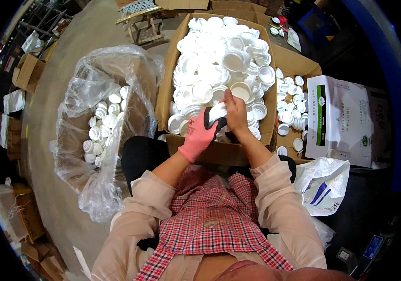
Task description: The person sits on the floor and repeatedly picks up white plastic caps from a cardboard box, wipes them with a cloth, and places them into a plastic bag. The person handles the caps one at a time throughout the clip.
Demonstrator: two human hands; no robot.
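My left hand (pixel 202 131), in a pink glove with black fingers, is closed around a white plastic part (pixel 218 112). Bare, my right hand (pixel 235 112) meets it from the right, its fingers against the same part. Both hands are above the near edge of a large cardboard box (pixel 167 80) heaped with round white plastic lids (pixel 234 60). Glare washes out the upper heap. The held part's exact shape is partly hidden by my fingers.
Left stands a box lined with a clear plastic bag (pixel 98 84), holding white stepped plastic pieces (pixel 109 120). Right are another cardboard box (pixel 309 68) with small white caps (pixel 287 107), a printed carton (pixel 341 123) and a white woven sack (pixel 327 186). A wooden stool (pixel 148 31) stands beyond.
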